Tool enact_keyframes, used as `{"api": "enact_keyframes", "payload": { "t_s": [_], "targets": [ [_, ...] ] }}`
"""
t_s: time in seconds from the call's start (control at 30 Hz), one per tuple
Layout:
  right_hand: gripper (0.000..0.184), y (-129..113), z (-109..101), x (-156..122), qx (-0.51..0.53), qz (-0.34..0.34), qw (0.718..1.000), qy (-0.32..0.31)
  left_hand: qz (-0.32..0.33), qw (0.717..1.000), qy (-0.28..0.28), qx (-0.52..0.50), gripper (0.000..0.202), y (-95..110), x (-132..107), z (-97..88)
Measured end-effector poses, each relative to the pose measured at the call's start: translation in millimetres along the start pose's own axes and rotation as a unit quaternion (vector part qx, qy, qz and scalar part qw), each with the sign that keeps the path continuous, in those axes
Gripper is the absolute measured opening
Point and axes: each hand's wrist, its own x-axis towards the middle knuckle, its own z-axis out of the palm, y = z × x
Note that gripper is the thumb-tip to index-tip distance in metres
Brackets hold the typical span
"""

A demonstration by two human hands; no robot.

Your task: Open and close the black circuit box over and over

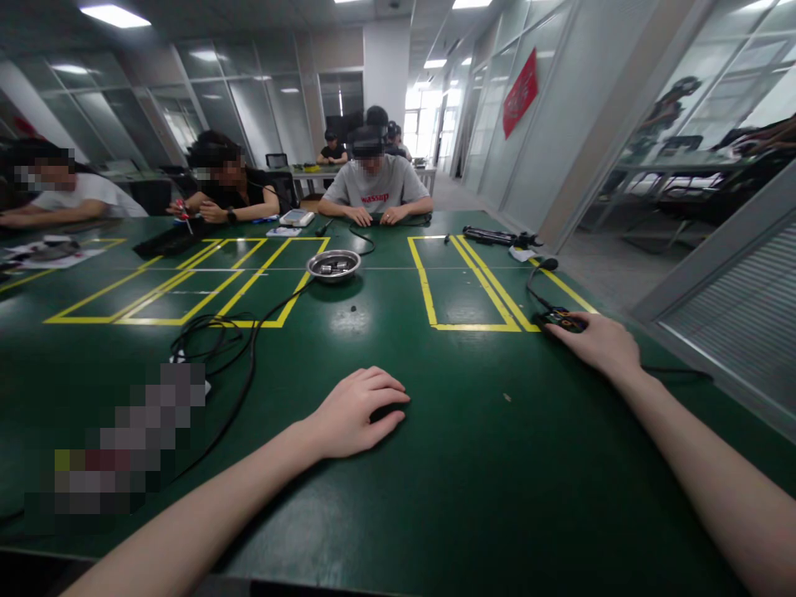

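Observation:
My left hand (362, 412) rests on the green tabletop, palm down, fingers curved loosely with the thumb apart. It holds nothing. At the right, my right hand (600, 344) has its fingers around a small black device (565, 320) with thin coloured wires showing on top. A black cable with a round dark end (547, 264) lies just beyond that device, and another cable runs off to the right behind my wrist. What my fingertips cover on the device is hidden.
Yellow tape (478, 327) marks rectangles on the green table (435, 497). A metal bowl (334, 255) holds small metal parts. Black cables (249, 365) and a blurred-out object lie at the left. A black folded tripod-like item (497, 237) is at the far right. Several people sit around the table.

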Motion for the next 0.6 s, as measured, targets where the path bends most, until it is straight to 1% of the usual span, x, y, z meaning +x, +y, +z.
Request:
{"api": "enact_keyframes", "payload": {
  "t_s": [0.03, 0.1, 0.17, 0.23, 0.27, 0.33, 0.37, 0.43, 0.47, 0.5, 0.53, 0.6],
  "targets": [
    [0.051, -5, -2, -2, 0.008, 0.008, 1.000, -0.018, 0.000, 1.000, -0.001, 0.000, 0.022, 0, 0, -0.2],
    [0.047, -17, -4, -7, 0.046, -0.018, 0.998, -0.040, 0.001, 1.000, 0.000, 0.000, 0.022, 1, 1, -0.6],
    [0.042, -30, -3, -15, 0.102, -0.086, 0.990, -0.053, 0.004, 1.000, 0.003, -0.001, 0.022, 1, 1, -0.7],
    [0.037, -46, -2, -31, 0.165, -0.184, 0.966, -0.080, 0.005, 1.000, 0.009, -0.003, 0.022, 1, 0, -0.7],
    [0.034, -56, -1, -42, 0.193, -0.243, 0.945, -0.100, 0.005, 1.000, 0.013, -0.004, 0.024, 2, 0, -0.8],
    [0.032, -78, -4, -71, 0.244, -0.367, 0.885, -0.152, 0.006, 0.999, 0.031, -0.004, 0.030, 3, -1, -1.3],
    [0.032, -89, -6, -88, 0.260, -0.416, 0.853, -0.179, 0.009, 0.999, 0.046, -0.003, 0.034, 4, -1, -1.6],
    [0.033, -109, -11, -121, 0.283, -0.497, 0.786, -0.235, 0.033, 0.997, 0.070, -0.005, 0.043, 7, -1, -1.8],
    [0.035, -117, -13, -135, 0.284, -0.524, 0.761, -0.255, 0.053, 0.996, 0.073, -0.010, 0.045, 8, -1, -1.6],
    [0.037, -122, -15, -147, 0.280, -0.546, 0.744, -0.264, 0.073, 0.995, 0.070, -0.017, 0.045, 10, -1, -1.0],
    [0.039, -126, -16, -155, 0.273, -0.563, 0.734, -0.264, 0.089, 0.994, 0.058, -0.025, 0.044, 12, -1, 0.0],
    [0.038, -128, -16, -163, 0.264, -0.573, 0.732, -0.258, 0.097, 0.995, 0.028, -0.029, 0.044, 16, 0, 2.5]
  ]
}}
